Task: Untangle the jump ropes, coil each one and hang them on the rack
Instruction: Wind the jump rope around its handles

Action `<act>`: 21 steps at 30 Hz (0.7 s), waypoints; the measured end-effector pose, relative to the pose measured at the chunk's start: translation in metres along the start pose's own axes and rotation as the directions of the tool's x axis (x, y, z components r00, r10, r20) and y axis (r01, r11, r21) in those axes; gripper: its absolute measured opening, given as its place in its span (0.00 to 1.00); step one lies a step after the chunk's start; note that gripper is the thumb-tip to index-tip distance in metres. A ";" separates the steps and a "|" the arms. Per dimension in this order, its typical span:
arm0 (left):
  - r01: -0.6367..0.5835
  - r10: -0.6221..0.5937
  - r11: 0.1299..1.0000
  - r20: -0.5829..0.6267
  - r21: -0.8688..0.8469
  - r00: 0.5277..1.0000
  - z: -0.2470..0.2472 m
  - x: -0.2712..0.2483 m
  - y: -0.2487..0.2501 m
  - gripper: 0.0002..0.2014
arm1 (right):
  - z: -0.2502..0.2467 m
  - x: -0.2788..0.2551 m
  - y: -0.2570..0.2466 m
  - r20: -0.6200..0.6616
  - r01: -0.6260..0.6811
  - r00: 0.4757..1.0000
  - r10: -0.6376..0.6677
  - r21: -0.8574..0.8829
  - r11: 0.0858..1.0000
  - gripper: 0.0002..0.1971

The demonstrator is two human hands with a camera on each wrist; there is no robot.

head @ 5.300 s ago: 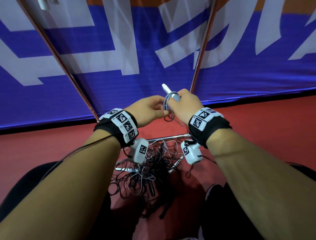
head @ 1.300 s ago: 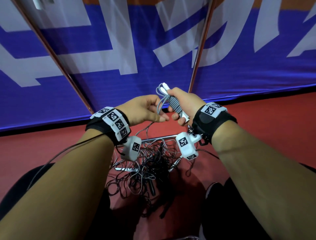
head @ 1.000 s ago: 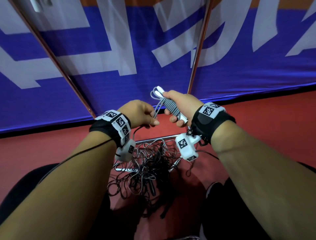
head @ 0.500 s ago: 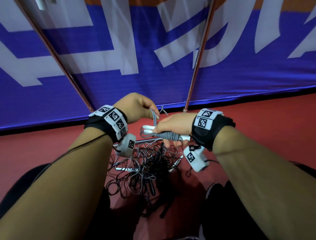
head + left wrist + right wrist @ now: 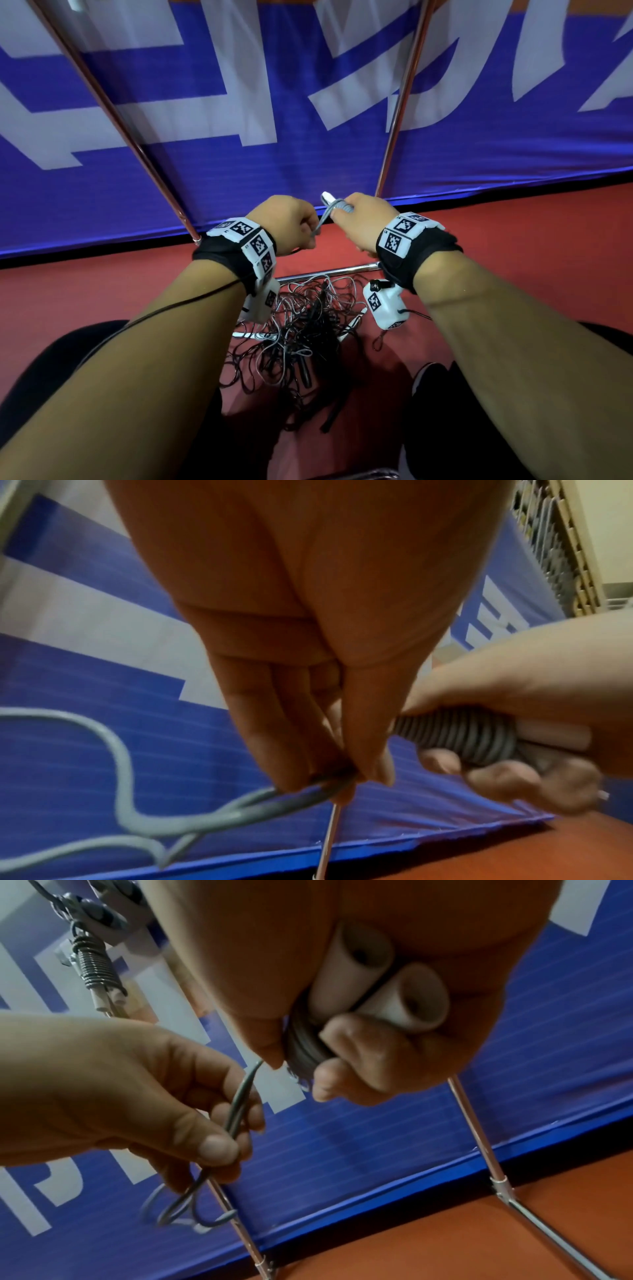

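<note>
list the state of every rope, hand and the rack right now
grey jump rope: cord wound round its two white handles, tail loose
right hand: grips the wound handles
left hand: pinches the loose tail
rope pile: tangled on the floor
rack: standing; one coiled rope hangs there

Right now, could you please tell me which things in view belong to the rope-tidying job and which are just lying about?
Part of the job:
- grey rope, wound round its white handles, held by the right hand
- its loose end pinched by the left hand
- tangled ropes on the floor
- rack poles
- coiled rope already hanging

Just there:
- blue banner
- red floor
</note>
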State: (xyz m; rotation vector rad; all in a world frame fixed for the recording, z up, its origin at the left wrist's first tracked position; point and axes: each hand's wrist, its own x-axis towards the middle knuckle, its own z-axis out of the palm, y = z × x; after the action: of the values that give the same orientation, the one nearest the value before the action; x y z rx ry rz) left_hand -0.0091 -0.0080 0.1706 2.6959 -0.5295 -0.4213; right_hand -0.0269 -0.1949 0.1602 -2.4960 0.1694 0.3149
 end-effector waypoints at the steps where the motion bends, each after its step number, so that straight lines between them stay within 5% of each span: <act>1: 0.028 -0.028 1.000 -0.017 0.005 0.999 0.002 0.001 -0.001 0.05 | 0.000 -0.002 -0.001 0.005 0.002 1.000 -0.003 0.041 0.999 0.34; 9: 0.167 -0.159 0.981 -0.087 0.099 0.983 0.012 0.004 -0.003 0.12 | 0.005 -0.009 -0.005 0.091 -0.011 0.996 -0.016 0.285 0.958 0.16; 15: 0.221 -0.271 0.903 -0.090 -0.368 0.958 0.015 0.005 0.000 0.16 | -0.001 -0.011 -0.011 0.078 -0.045 0.997 0.014 0.415 0.909 0.21; 18: 0.131 -0.196 0.840 -0.070 -0.526 0.978 0.010 0.005 -0.001 0.20 | -0.006 -0.006 -0.010 0.039 -0.082 0.997 0.073 0.476 0.875 0.23; 21: 0.056 -0.108 0.865 -0.076 -0.499 0.991 0.005 0.008 -0.006 0.22 | -0.011 -0.004 -0.008 0.062 -0.125 0.992 0.109 0.543 0.831 0.23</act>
State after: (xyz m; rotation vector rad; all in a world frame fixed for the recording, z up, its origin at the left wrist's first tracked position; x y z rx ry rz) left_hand -0.0022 -0.0075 0.1622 2.2276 -0.2323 -0.3786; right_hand -0.0269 -0.1948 0.1743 -1.9128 0.3511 0.3013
